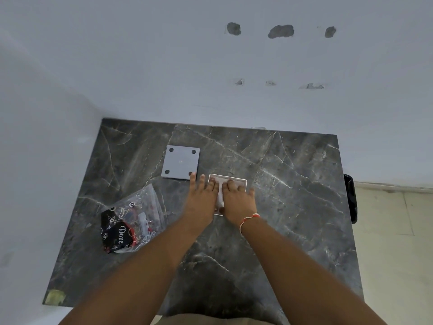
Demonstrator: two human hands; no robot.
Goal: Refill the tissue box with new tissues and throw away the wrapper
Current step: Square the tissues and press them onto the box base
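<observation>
Pressing down side by side on an open tissue box (241, 181) near the middle of a dark marble table (293, 195), left hand (201, 198) and right hand (237, 199) nearly touching, palms down, fingers spread flat rather than curled round anything. Showing inside the box, between and under the fingers, a pale stack of tissues (220, 195), with a white strip of it running up the gap between the two hands; filling the box to what depth, impossible to tell, the hands covering most of the opening. Lying flat just beyond the left hand, a grey square lid (180, 162) with four dark round feet at its corners, turned underside up, its near edge close to the left fingertips but apart from the box. Resting to the left of the forearms, well clear of the box, a crumpled clear plastic wrapper (131, 224) printed in black, red and white with the word "Dove"; slack and flattened, with nothing readable inside beyond its own folds. Circling the right wrist, a red and white thread (248, 220). Standing against the right edge of the table, partly hidden behind it, a black bin (350, 198), its contents out of sight. Rising behind the table, a pale wall (164, 66) marked with grey patches.
</observation>
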